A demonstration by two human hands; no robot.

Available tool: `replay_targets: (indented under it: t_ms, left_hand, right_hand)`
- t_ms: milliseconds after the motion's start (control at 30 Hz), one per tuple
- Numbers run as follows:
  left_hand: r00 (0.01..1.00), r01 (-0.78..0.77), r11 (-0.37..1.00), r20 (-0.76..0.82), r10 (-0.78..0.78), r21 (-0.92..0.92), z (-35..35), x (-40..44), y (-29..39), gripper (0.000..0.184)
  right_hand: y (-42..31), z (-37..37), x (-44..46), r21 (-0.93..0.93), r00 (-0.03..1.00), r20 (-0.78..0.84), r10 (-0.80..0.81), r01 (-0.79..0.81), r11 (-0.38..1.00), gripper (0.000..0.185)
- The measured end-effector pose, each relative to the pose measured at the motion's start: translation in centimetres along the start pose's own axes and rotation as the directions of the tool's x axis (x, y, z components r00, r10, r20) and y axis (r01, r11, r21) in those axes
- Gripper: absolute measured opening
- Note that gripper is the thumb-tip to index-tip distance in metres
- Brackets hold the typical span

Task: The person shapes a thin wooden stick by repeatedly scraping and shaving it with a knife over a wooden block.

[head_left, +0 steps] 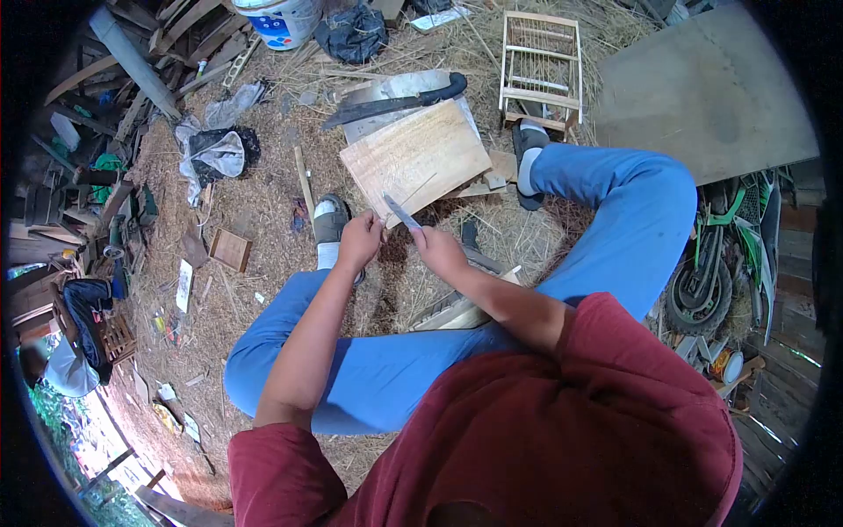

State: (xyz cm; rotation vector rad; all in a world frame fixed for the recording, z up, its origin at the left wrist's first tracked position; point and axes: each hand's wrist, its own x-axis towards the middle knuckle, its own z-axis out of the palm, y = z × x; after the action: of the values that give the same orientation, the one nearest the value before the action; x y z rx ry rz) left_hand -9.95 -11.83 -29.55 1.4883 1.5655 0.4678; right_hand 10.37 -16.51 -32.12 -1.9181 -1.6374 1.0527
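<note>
My right hand [442,252] is closed round the handle of a knife [402,212], whose blade points up and left over the near edge of a pale wooden board [413,154]. Just left of the blade, my left hand [358,242] pinches a thin strip of wood [420,188] that runs out across the board. The fingertips hide the strip's near end. A long dark-bladed tool with a curved black handle [395,102] lies beyond the board, on a grey slab.
A slatted wooden frame [541,70] stands by my right foot. A large grey sheet [702,92] and a green motorbike [716,255] are at the right. Scrap wood [105,114], a white bucket [279,19] and a small wooden tray [230,249] sit on the straw-strewn floor.
</note>
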Motion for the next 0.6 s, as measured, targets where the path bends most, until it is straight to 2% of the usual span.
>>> replay_targets:
  t_ms: [100,167,233,300,333,367,433,467,500,567,600]
  left_hand:
    - [1.000,-0.018,1.000,0.005,0.018,-0.009,-0.6,-0.6,1.4,0.021]
    - [1.000,-0.023,1.000,-0.002,0.023,0.011,0.0,-0.7,0.7,0.022]
    - [0.999,-0.041,0.999,-0.018,0.042,0.034,0.4,-0.4,0.0,0.023]
    - [0.999,-0.005,0.999,-0.034,0.004,-0.040,0.6,-0.3,-0.3,0.022]
    - [0.999,-0.008,0.999,-0.039,0.007,-0.041,0.5,-0.3,0.1,0.022]
    - [0.999,-0.019,1.000,-0.044,0.018,-0.011,0.2,-0.4,0.3,0.022]
    - [0.998,-0.028,0.999,-0.049,0.029,0.025,-0.2,-0.2,0.3,0.021]
    - [0.999,-0.029,1.000,-0.021,0.029,-0.003,-0.1,0.0,0.0,0.022]
    - [1.000,-0.026,0.999,0.009,0.026,-0.033,0.0,-0.1,-0.4,0.022]
    - [1.000,-0.007,1.000,0.023,0.007,-0.004,-0.1,-0.7,0.3,0.022]
    - [1.000,-0.001,1.000,0.029,0.000,0.028,-0.2,-0.7,0.9,0.022]
  right_hand:
    - [-0.7,-2.8,1.0,-0.040,0.996,0.078,-0.048,0.051,0.998,0.050]
    - [0.7,-3.0,2.7,0.091,0.989,-0.099,0.113,-0.104,0.990,0.049]
    - [0.3,-2.9,2.2,0.077,0.986,-0.116,0.117,-0.108,0.991,0.049]
    - [-0.7,-1.0,-0.4,0.082,0.999,0.027,-0.031,0.028,0.996,0.049]
    - [-1.4,-0.2,-1.3,-0.022,0.987,0.106,-0.121,0.124,0.992,0.048]
    - [-1.3,-0.5,-1.1,-0.022,0.986,0.106,-0.125,0.128,0.992,0.048]
    - [-1.7,-1.8,-0.3,-0.060,0.987,0.156,-0.027,0.036,0.998,0.046]
    - [-0.2,-1.4,0.7,0.055,0.998,-0.004,-0.056,0.056,0.997,0.045]
    - [0.8,-1.5,2.2,0.081,0.992,-0.129,0.012,-0.001,0.997,0.046]
    - [-0.2,-4.2,2.7,0.080,0.971,-0.108,0.212,-0.205,0.976,0.045]
    - [-0.1,-3.3,2.2,0.078,0.971,-0.110,0.211,-0.204,0.976,0.045]
